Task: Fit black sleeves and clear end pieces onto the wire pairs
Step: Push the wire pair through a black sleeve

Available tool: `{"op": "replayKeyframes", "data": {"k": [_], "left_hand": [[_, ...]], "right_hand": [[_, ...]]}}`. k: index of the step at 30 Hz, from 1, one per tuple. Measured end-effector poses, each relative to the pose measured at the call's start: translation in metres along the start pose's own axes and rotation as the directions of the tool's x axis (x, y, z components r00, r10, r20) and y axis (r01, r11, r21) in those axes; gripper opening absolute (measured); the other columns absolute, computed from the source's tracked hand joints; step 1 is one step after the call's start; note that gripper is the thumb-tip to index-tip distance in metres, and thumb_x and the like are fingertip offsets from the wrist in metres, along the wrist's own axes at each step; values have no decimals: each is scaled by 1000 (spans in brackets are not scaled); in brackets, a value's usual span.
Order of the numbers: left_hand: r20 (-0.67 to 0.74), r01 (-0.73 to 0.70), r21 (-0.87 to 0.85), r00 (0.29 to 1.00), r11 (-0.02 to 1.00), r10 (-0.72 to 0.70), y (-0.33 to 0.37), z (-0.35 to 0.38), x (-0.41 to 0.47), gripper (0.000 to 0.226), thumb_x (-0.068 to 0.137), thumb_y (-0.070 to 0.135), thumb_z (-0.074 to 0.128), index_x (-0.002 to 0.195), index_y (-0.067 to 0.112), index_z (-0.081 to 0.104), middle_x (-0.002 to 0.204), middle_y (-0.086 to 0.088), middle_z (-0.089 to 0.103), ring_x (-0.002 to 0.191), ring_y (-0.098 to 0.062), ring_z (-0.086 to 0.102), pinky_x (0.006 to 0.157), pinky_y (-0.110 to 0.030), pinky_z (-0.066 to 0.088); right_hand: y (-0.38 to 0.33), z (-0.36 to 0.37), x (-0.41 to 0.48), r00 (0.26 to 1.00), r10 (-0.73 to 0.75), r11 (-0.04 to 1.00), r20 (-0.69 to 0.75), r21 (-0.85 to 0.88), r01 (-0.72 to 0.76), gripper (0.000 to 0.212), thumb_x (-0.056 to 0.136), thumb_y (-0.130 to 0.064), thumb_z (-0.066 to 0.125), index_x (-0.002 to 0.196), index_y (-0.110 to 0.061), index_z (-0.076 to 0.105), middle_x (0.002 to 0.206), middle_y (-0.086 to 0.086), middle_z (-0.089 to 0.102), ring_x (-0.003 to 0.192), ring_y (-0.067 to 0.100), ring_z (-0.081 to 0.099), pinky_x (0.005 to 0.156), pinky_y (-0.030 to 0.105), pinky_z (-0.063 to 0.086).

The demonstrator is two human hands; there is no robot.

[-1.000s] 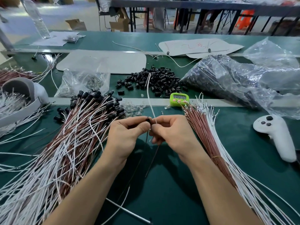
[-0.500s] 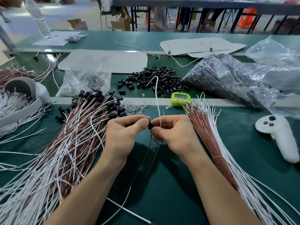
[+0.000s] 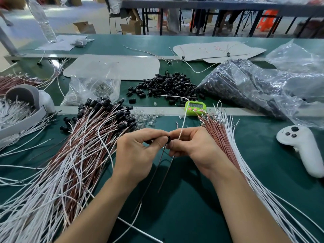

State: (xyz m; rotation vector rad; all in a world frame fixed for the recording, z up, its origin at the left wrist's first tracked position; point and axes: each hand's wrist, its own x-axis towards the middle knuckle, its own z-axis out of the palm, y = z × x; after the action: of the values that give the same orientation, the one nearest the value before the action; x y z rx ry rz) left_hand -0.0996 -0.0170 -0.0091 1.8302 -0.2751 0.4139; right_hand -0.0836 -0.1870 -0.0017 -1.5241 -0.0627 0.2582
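The left hand point(image 3: 138, 153) pinches a black sleeve point(image 3: 168, 139) and the right hand point(image 3: 196, 146) grips the wire pair point(image 3: 182, 122), fingertips meeting. Beyond the fingers, a large bag point(image 3: 245, 85) holds dark parts and a small bag point(image 3: 91, 86) holds clear pieces.

White wire point(image 3: 182, 123) free end, formerly upright, now arched over leftward.

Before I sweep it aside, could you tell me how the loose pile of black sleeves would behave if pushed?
The pile of black sleeves would probably scatter, since the pieces lie loose with strays around the edge. Being small cylinders, some may roll.
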Motion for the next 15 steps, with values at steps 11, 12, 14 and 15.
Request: {"op": "replayKeyframes", "data": {"k": [11,12,14,15], "left_hand": [[25,56,82,998,995,-58,1,-3,0,26,74,11,89,89,31,83,84,21,77,84,-9,73,75,-19,53],[12,74,69,997,995,-75,0,-2,1,25,74,10,89,87,29,83,83,19,77,82,-8,73,75,-18,53],[-1,129,-3,992,992,-129,-2,1,2,25,74,6,88,83,28,84,80,14,78,78,-7,74,73,-16,54],[-11,163,-43,986,986,-164,-2,1,2,25,74,4,88,82,28,84,79,12,78,76,-8,75,72,-15,54]], "right_hand": [[3,-1,2,1000,-14,999,-10,-32,14,29,85,15,69,81,-11,82,72,16,74,58,17,68,58,23,55],[3,0,2,1000,-15,999,-6,-38,14,31,84,15,69,79,-13,82,70,15,74,57,17,68,57,22,55],[3,1,3,1000,-10,999,-11,-41,9,33,84,16,68,78,-14,81,69,13,73,57,17,67,56,22,54],[3,1,3,1000,-4,999,-24,-35,3,33,86,16,66,79,-13,80,71,12,74,57,17,67,57,22,55]]}}
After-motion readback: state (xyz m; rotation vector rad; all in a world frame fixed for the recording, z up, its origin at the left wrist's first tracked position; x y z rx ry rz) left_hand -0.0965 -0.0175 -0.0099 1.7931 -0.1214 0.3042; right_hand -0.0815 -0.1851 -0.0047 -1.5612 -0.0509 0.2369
